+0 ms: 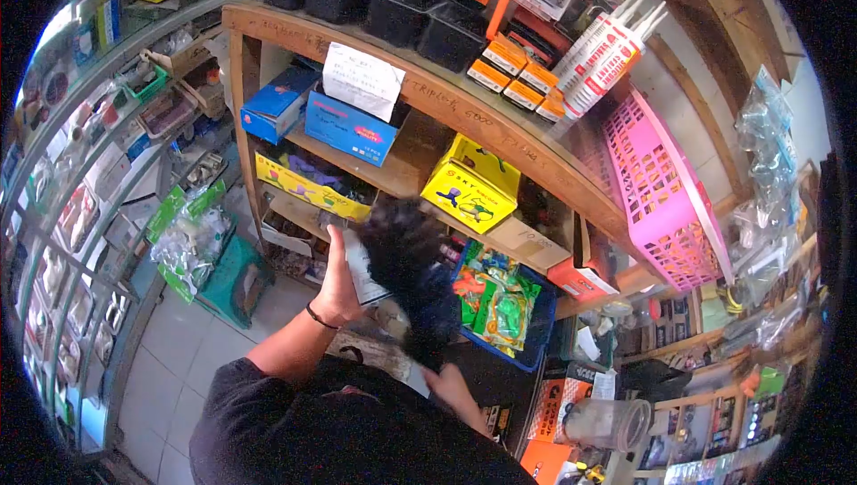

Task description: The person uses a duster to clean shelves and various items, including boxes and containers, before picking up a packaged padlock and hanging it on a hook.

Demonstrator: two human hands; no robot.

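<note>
My right hand (pixel 455 397) is closed around the lower end of a black feather duster (pixel 412 275), whose fluffy head is blurred. The duster stands up in front of the shelves. My left hand (pixel 337 285), with a dark band at the wrist, has its thumb pointing up and grips a white, flat-sided box (pixel 364 273). The duster's feathers overlap the box's right side in this view, and its far part is hidden.
The wooden shelf unit (pixel 428 92) holds blue boxes (pixel 353 128), a yellow box (pixel 470 183) and a yellow tray (pixel 308 186). A blue bin (pixel 504 306) of packets sits lower right. A pink basket (pixel 665 190) stands on top; a green stool (pixel 234 284) is at left.
</note>
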